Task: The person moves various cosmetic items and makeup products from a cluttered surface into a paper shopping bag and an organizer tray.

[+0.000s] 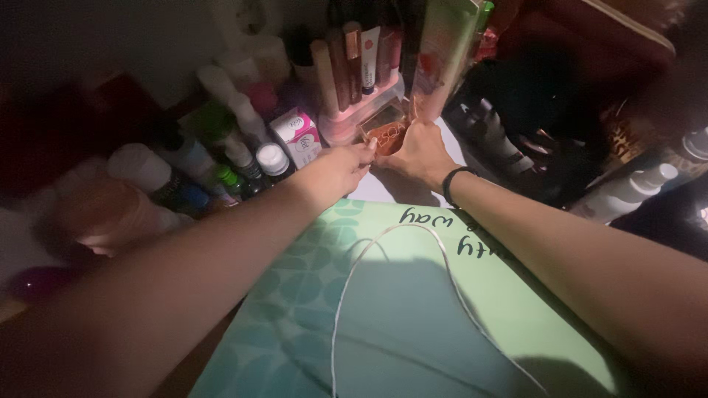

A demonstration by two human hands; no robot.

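Green paper bag [413, 309] nearest, both hands [383, 155] gripping a small orange compact [387, 134], half hidden, bottles [221, 155] dim

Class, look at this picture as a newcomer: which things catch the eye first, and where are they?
Centre top, the left hand and right hand meet on a small clear-lidded orange compact case. Below them lies a large pale green patterned paper bag crossed by a thin white cord. A crowd of cosmetic bottles and tubes fills the dim upper left.
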